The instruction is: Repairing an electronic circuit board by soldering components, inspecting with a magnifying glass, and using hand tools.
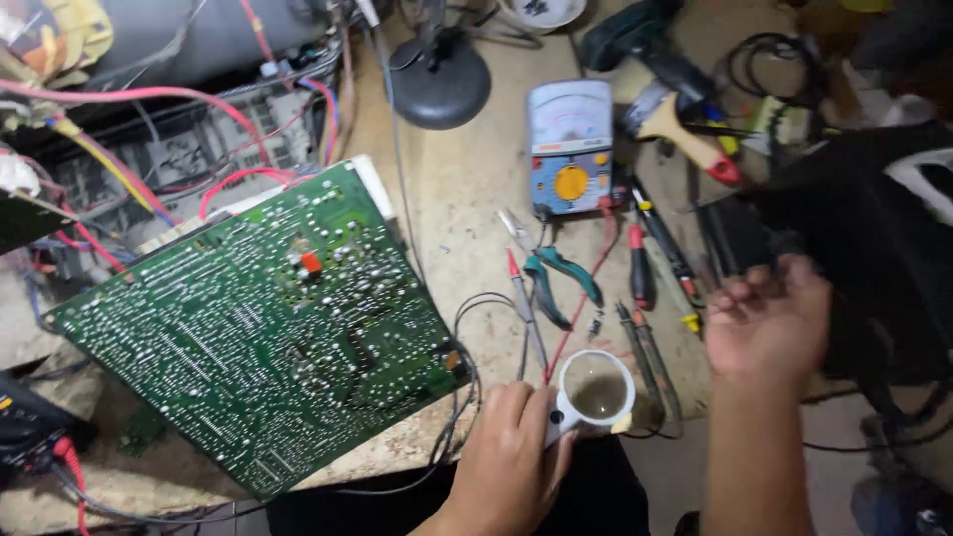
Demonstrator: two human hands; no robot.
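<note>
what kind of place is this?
Most likely an electronics repair bench. A large green circuit board lies solder side up, an analog multimeter with probes sits beside pliers, and the left hand holds a magnifying glass.

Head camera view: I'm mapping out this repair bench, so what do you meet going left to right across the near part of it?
Green circuit board → left hand holding a white magnifying glass → probe pens → right hand, open → black bag.
</note>
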